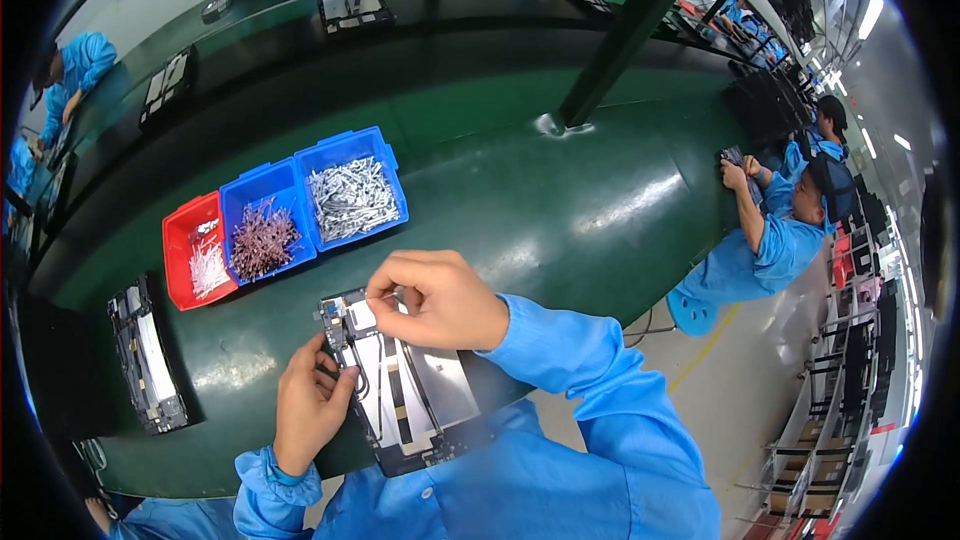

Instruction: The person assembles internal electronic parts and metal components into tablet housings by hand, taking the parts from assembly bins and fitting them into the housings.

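An opened tablet assembly (455,390), black-framed with silver plates and dark flat cables inside, lies tilted at the bench's near edge, in front of my body. My left hand (308,405) grips its left edge, the thumb on top near the upper corner. Above the assembly's top end is my right hand (435,302), thumb and forefinger pinched together. Whatever small thing sits in that pinch is too small to make out. Beyond my hands stand a red bin (174,252) with small white parts and two joined blue bins, one with brownish-pink pieces (262,240), one with silvery-white pieces (352,198).
Another opened tablet assembly (150,360) lies to the left on the green bench (480,180). A dark conveyor belt (450,40) carries more assemblies along the far side. A green post (630,35) rises from the bench. At right a co-worker (780,240) in blue sits handling a device.
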Demonstrator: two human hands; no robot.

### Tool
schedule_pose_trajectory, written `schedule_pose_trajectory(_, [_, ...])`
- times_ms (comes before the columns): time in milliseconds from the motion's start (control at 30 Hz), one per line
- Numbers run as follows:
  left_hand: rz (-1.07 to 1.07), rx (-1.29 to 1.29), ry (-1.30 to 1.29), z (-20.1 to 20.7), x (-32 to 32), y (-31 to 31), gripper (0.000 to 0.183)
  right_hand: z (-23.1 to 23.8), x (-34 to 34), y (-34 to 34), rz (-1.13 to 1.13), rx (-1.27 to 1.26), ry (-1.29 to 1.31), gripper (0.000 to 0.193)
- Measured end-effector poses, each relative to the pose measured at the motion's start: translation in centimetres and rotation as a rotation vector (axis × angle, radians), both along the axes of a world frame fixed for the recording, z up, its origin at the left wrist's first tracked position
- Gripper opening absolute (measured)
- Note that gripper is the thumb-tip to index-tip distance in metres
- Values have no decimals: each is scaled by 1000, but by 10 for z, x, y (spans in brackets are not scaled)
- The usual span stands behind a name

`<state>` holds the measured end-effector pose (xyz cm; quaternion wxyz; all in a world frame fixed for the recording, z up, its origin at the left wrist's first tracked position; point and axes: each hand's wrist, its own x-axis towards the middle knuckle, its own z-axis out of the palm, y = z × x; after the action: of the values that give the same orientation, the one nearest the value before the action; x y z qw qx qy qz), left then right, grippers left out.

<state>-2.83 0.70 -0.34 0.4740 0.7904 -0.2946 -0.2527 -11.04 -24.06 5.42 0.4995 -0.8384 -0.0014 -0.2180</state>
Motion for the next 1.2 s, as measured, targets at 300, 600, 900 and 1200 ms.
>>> schedule_pose_trajectory(300, [0, 46, 206, 16, 32, -31, 33, -39, 13, -5, -43, 260, -17, 7])
schedule_pose_trajectory(600, [102, -165, 392, -21, 45, -14, 23, -55, 14, -6, -67, 350, 35, 6])
schedule_pose_trajectory(900, [71, -173, 403, -18, 45, -13, 21, -63, 13, -3, -69, 395, 8, 8])
schedule_pose_trajectory(1200, [82, -163, 405, -15, 46, -15, 21, -59, 12, -4, -84, 333, -9, 6])
